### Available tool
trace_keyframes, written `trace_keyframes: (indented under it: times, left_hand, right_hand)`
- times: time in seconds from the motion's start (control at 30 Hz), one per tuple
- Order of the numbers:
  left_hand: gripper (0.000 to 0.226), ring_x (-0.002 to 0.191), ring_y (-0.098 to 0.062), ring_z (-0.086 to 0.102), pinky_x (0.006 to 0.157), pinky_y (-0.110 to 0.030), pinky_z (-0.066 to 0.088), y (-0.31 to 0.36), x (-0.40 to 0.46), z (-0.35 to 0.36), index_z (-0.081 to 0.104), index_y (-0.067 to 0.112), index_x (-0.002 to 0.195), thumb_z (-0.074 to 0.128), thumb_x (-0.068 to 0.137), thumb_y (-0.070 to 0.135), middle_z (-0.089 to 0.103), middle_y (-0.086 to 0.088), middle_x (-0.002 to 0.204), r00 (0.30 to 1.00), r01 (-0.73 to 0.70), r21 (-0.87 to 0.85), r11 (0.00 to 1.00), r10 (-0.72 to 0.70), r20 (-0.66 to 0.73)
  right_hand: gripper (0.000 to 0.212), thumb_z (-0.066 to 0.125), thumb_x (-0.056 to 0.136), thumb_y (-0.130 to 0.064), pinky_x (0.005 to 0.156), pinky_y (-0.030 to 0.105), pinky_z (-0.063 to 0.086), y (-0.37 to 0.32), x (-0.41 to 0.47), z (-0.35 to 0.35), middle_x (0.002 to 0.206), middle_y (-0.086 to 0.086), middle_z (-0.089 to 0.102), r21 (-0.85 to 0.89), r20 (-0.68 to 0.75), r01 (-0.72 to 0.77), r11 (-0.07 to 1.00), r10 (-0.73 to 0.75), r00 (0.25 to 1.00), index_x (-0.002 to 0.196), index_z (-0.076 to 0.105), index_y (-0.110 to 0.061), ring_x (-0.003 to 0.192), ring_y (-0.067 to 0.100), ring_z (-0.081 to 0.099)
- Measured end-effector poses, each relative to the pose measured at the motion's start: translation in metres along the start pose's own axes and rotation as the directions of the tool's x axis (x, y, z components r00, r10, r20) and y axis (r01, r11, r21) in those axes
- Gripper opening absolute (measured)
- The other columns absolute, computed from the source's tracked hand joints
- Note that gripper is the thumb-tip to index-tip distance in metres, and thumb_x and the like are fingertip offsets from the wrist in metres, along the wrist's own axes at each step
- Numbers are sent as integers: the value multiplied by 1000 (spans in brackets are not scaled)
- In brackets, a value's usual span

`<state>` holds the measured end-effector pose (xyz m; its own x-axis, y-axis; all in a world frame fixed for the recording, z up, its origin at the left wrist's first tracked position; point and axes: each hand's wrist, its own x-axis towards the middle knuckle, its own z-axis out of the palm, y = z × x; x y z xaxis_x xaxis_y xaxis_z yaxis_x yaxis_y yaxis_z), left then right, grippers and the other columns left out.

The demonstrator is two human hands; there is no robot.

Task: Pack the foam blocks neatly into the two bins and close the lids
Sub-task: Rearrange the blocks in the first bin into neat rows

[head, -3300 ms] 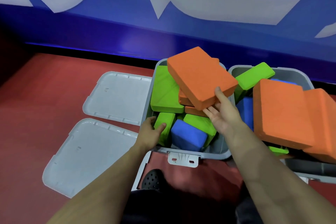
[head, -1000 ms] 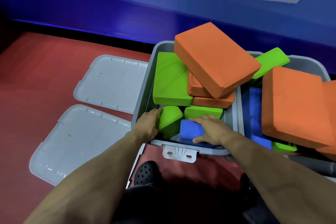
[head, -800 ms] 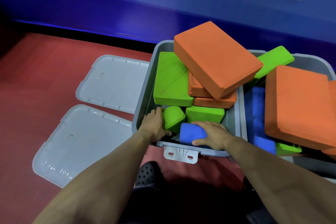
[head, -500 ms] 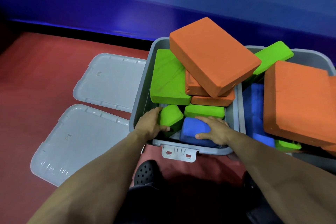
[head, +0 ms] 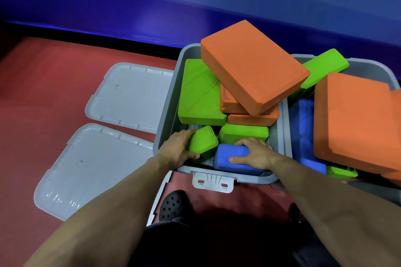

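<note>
In the left grey plastic bin (head: 167, 115), the left hand (head: 176, 150) grips a small green foam block (head: 204, 142) and the right hand (head: 252, 155) grips a blue foam block (head: 227, 154); likely seating them flat, before levelling the tilted orange foam slab (head: 253, 65).

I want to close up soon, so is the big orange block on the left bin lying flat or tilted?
Tilted. The orange block rests askew on other blocks, poking above the left bin rim.

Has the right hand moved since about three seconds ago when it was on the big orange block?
Yes. The right hand has come down toward the left bin's near rim and now grips the blue block.
</note>
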<state>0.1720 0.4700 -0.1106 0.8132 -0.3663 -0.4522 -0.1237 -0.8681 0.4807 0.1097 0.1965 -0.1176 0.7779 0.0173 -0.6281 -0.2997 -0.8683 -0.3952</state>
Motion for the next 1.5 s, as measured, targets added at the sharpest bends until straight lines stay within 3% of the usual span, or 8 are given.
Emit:
trace_keyframes:
  times: [0.1,0.27,0.43,0.63,0.93,1.27,1.37,1.5]
  left_hand:
    - [89,132,-28,46,106,-53,43,0,-2,-1,37,28,152,84,78,44,52,-2,146,1000,-27,15,1000,27,-3]
    - [90,136,-31,40,115,-47,35,1,2,2,29,22,157,81,85,34,45,-9,150,999,-30,-44,999,31,28]
    - [89,138,-34,37,115,-44,31,7,5,1,25,18,158,78,89,35,39,-11,153,999,2,-42,999,-1,36]
    - [91,136,-33,43,115,-47,36,12,8,-14,30,18,157,79,85,44,43,-9,152,998,-11,-69,998,7,-59]
    - [89,140,-32,39,115,-40,31,13,5,-24,30,16,157,81,86,34,41,-12,155,997,-82,-79,993,81,-15]
    - [99,138,-29,43,113,-52,37,11,8,-18,31,21,155,85,77,47,42,-5,153,997,-39,-72,997,33,-70]
    - [104,142,-30,40,114,-54,35,10,8,-18,25,22,159,84,77,50,39,-6,157,999,-23,-53,998,20,-49]
    - [104,141,-31,42,113,-55,36,10,9,-17,25,23,159,82,78,52,42,-5,156,999,-5,-34,999,4,-32]
  right_hand:
    - [89,71,73,-72,119,49,17,0,-1,4,152,-5,30,-62,53,26,998,-22,998,149,33,-46,145,26,23]
    - [86,70,76,-69,114,44,27,-2,5,2,142,-1,45,-123,-4,91,988,-92,996,149,39,-36,137,24,40]
    - [90,65,81,-70,116,42,31,6,6,-6,154,2,40,-96,-45,81,992,-85,995,154,33,-29,141,25,38]
    - [88,60,85,-70,117,45,24,3,4,-13,156,2,38,-152,-68,78,985,-89,994,157,26,-32,144,26,36]
    - [80,55,93,-62,117,42,24,2,-1,-11,151,3,40,-219,-61,161,962,-178,982,157,26,-25,141,25,35]
    - [77,65,89,-56,110,39,35,-10,6,-4,140,5,45,-218,-64,236,947,-255,965,151,38,-19,130,25,43]
    - [83,71,84,-58,112,38,33,-15,10,6,147,2,44,-229,-50,205,952,-221,974,150,37,-21,134,23,42]
    - [106,74,77,-63,117,39,23,-14,14,12,162,2,30,-224,23,168,960,-167,986,159,21,-21,147,23,30]
